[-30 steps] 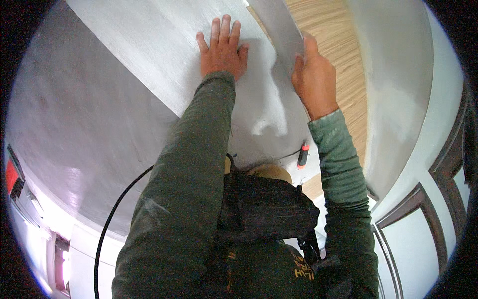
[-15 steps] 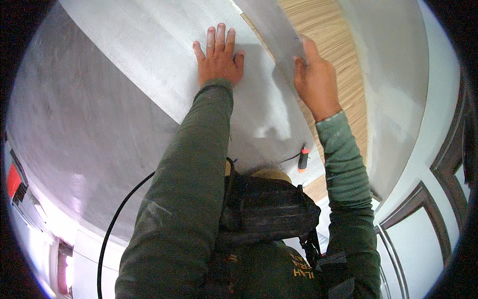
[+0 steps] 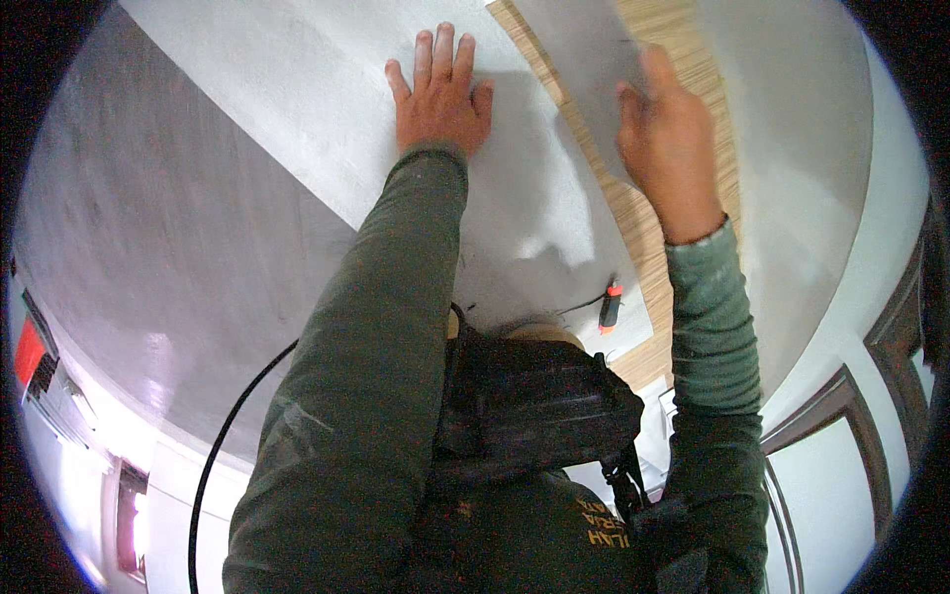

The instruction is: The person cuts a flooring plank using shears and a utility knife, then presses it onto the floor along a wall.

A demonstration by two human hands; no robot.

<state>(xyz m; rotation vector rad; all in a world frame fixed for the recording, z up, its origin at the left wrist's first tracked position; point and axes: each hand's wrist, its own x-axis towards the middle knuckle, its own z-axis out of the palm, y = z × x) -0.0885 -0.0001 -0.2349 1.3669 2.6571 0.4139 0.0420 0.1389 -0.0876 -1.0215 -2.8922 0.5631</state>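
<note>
My left hand (image 3: pixel 441 97) lies flat with fingers spread on a pale grey sheet (image 3: pixel 327 89). My right hand (image 3: pixel 675 139), slightly blurred, is closed on the edge of a narrow grey strip (image 3: pixel 584 54), with thumb and index finger at its right side. The strip lies over a wood-grain board (image 3: pixel 643 233), which shows on both sides of it. Between the strip and the pale sheet runs a bare band of the wood grain. Near me on the pale sheet lies a small black-and-red tool (image 3: pixel 610 309), its kind unclear. The strip's far end is out of view.
A darker grey surface (image 3: pixel 168 208) spreads to the left, and another grey panel (image 3: pixel 802 148) lies at the right. A black cable (image 3: pixel 220 445) curves beside my left arm. A black bag (image 3: pixel 534 396) hangs at my front. Dark-framed white panels (image 3: pixel 831 465) stand at the lower right.
My right hand and the grey strip have moved to the right, widening the wood-grain band beside the pale sheet. My left hand stays flat on the sheet.
</note>
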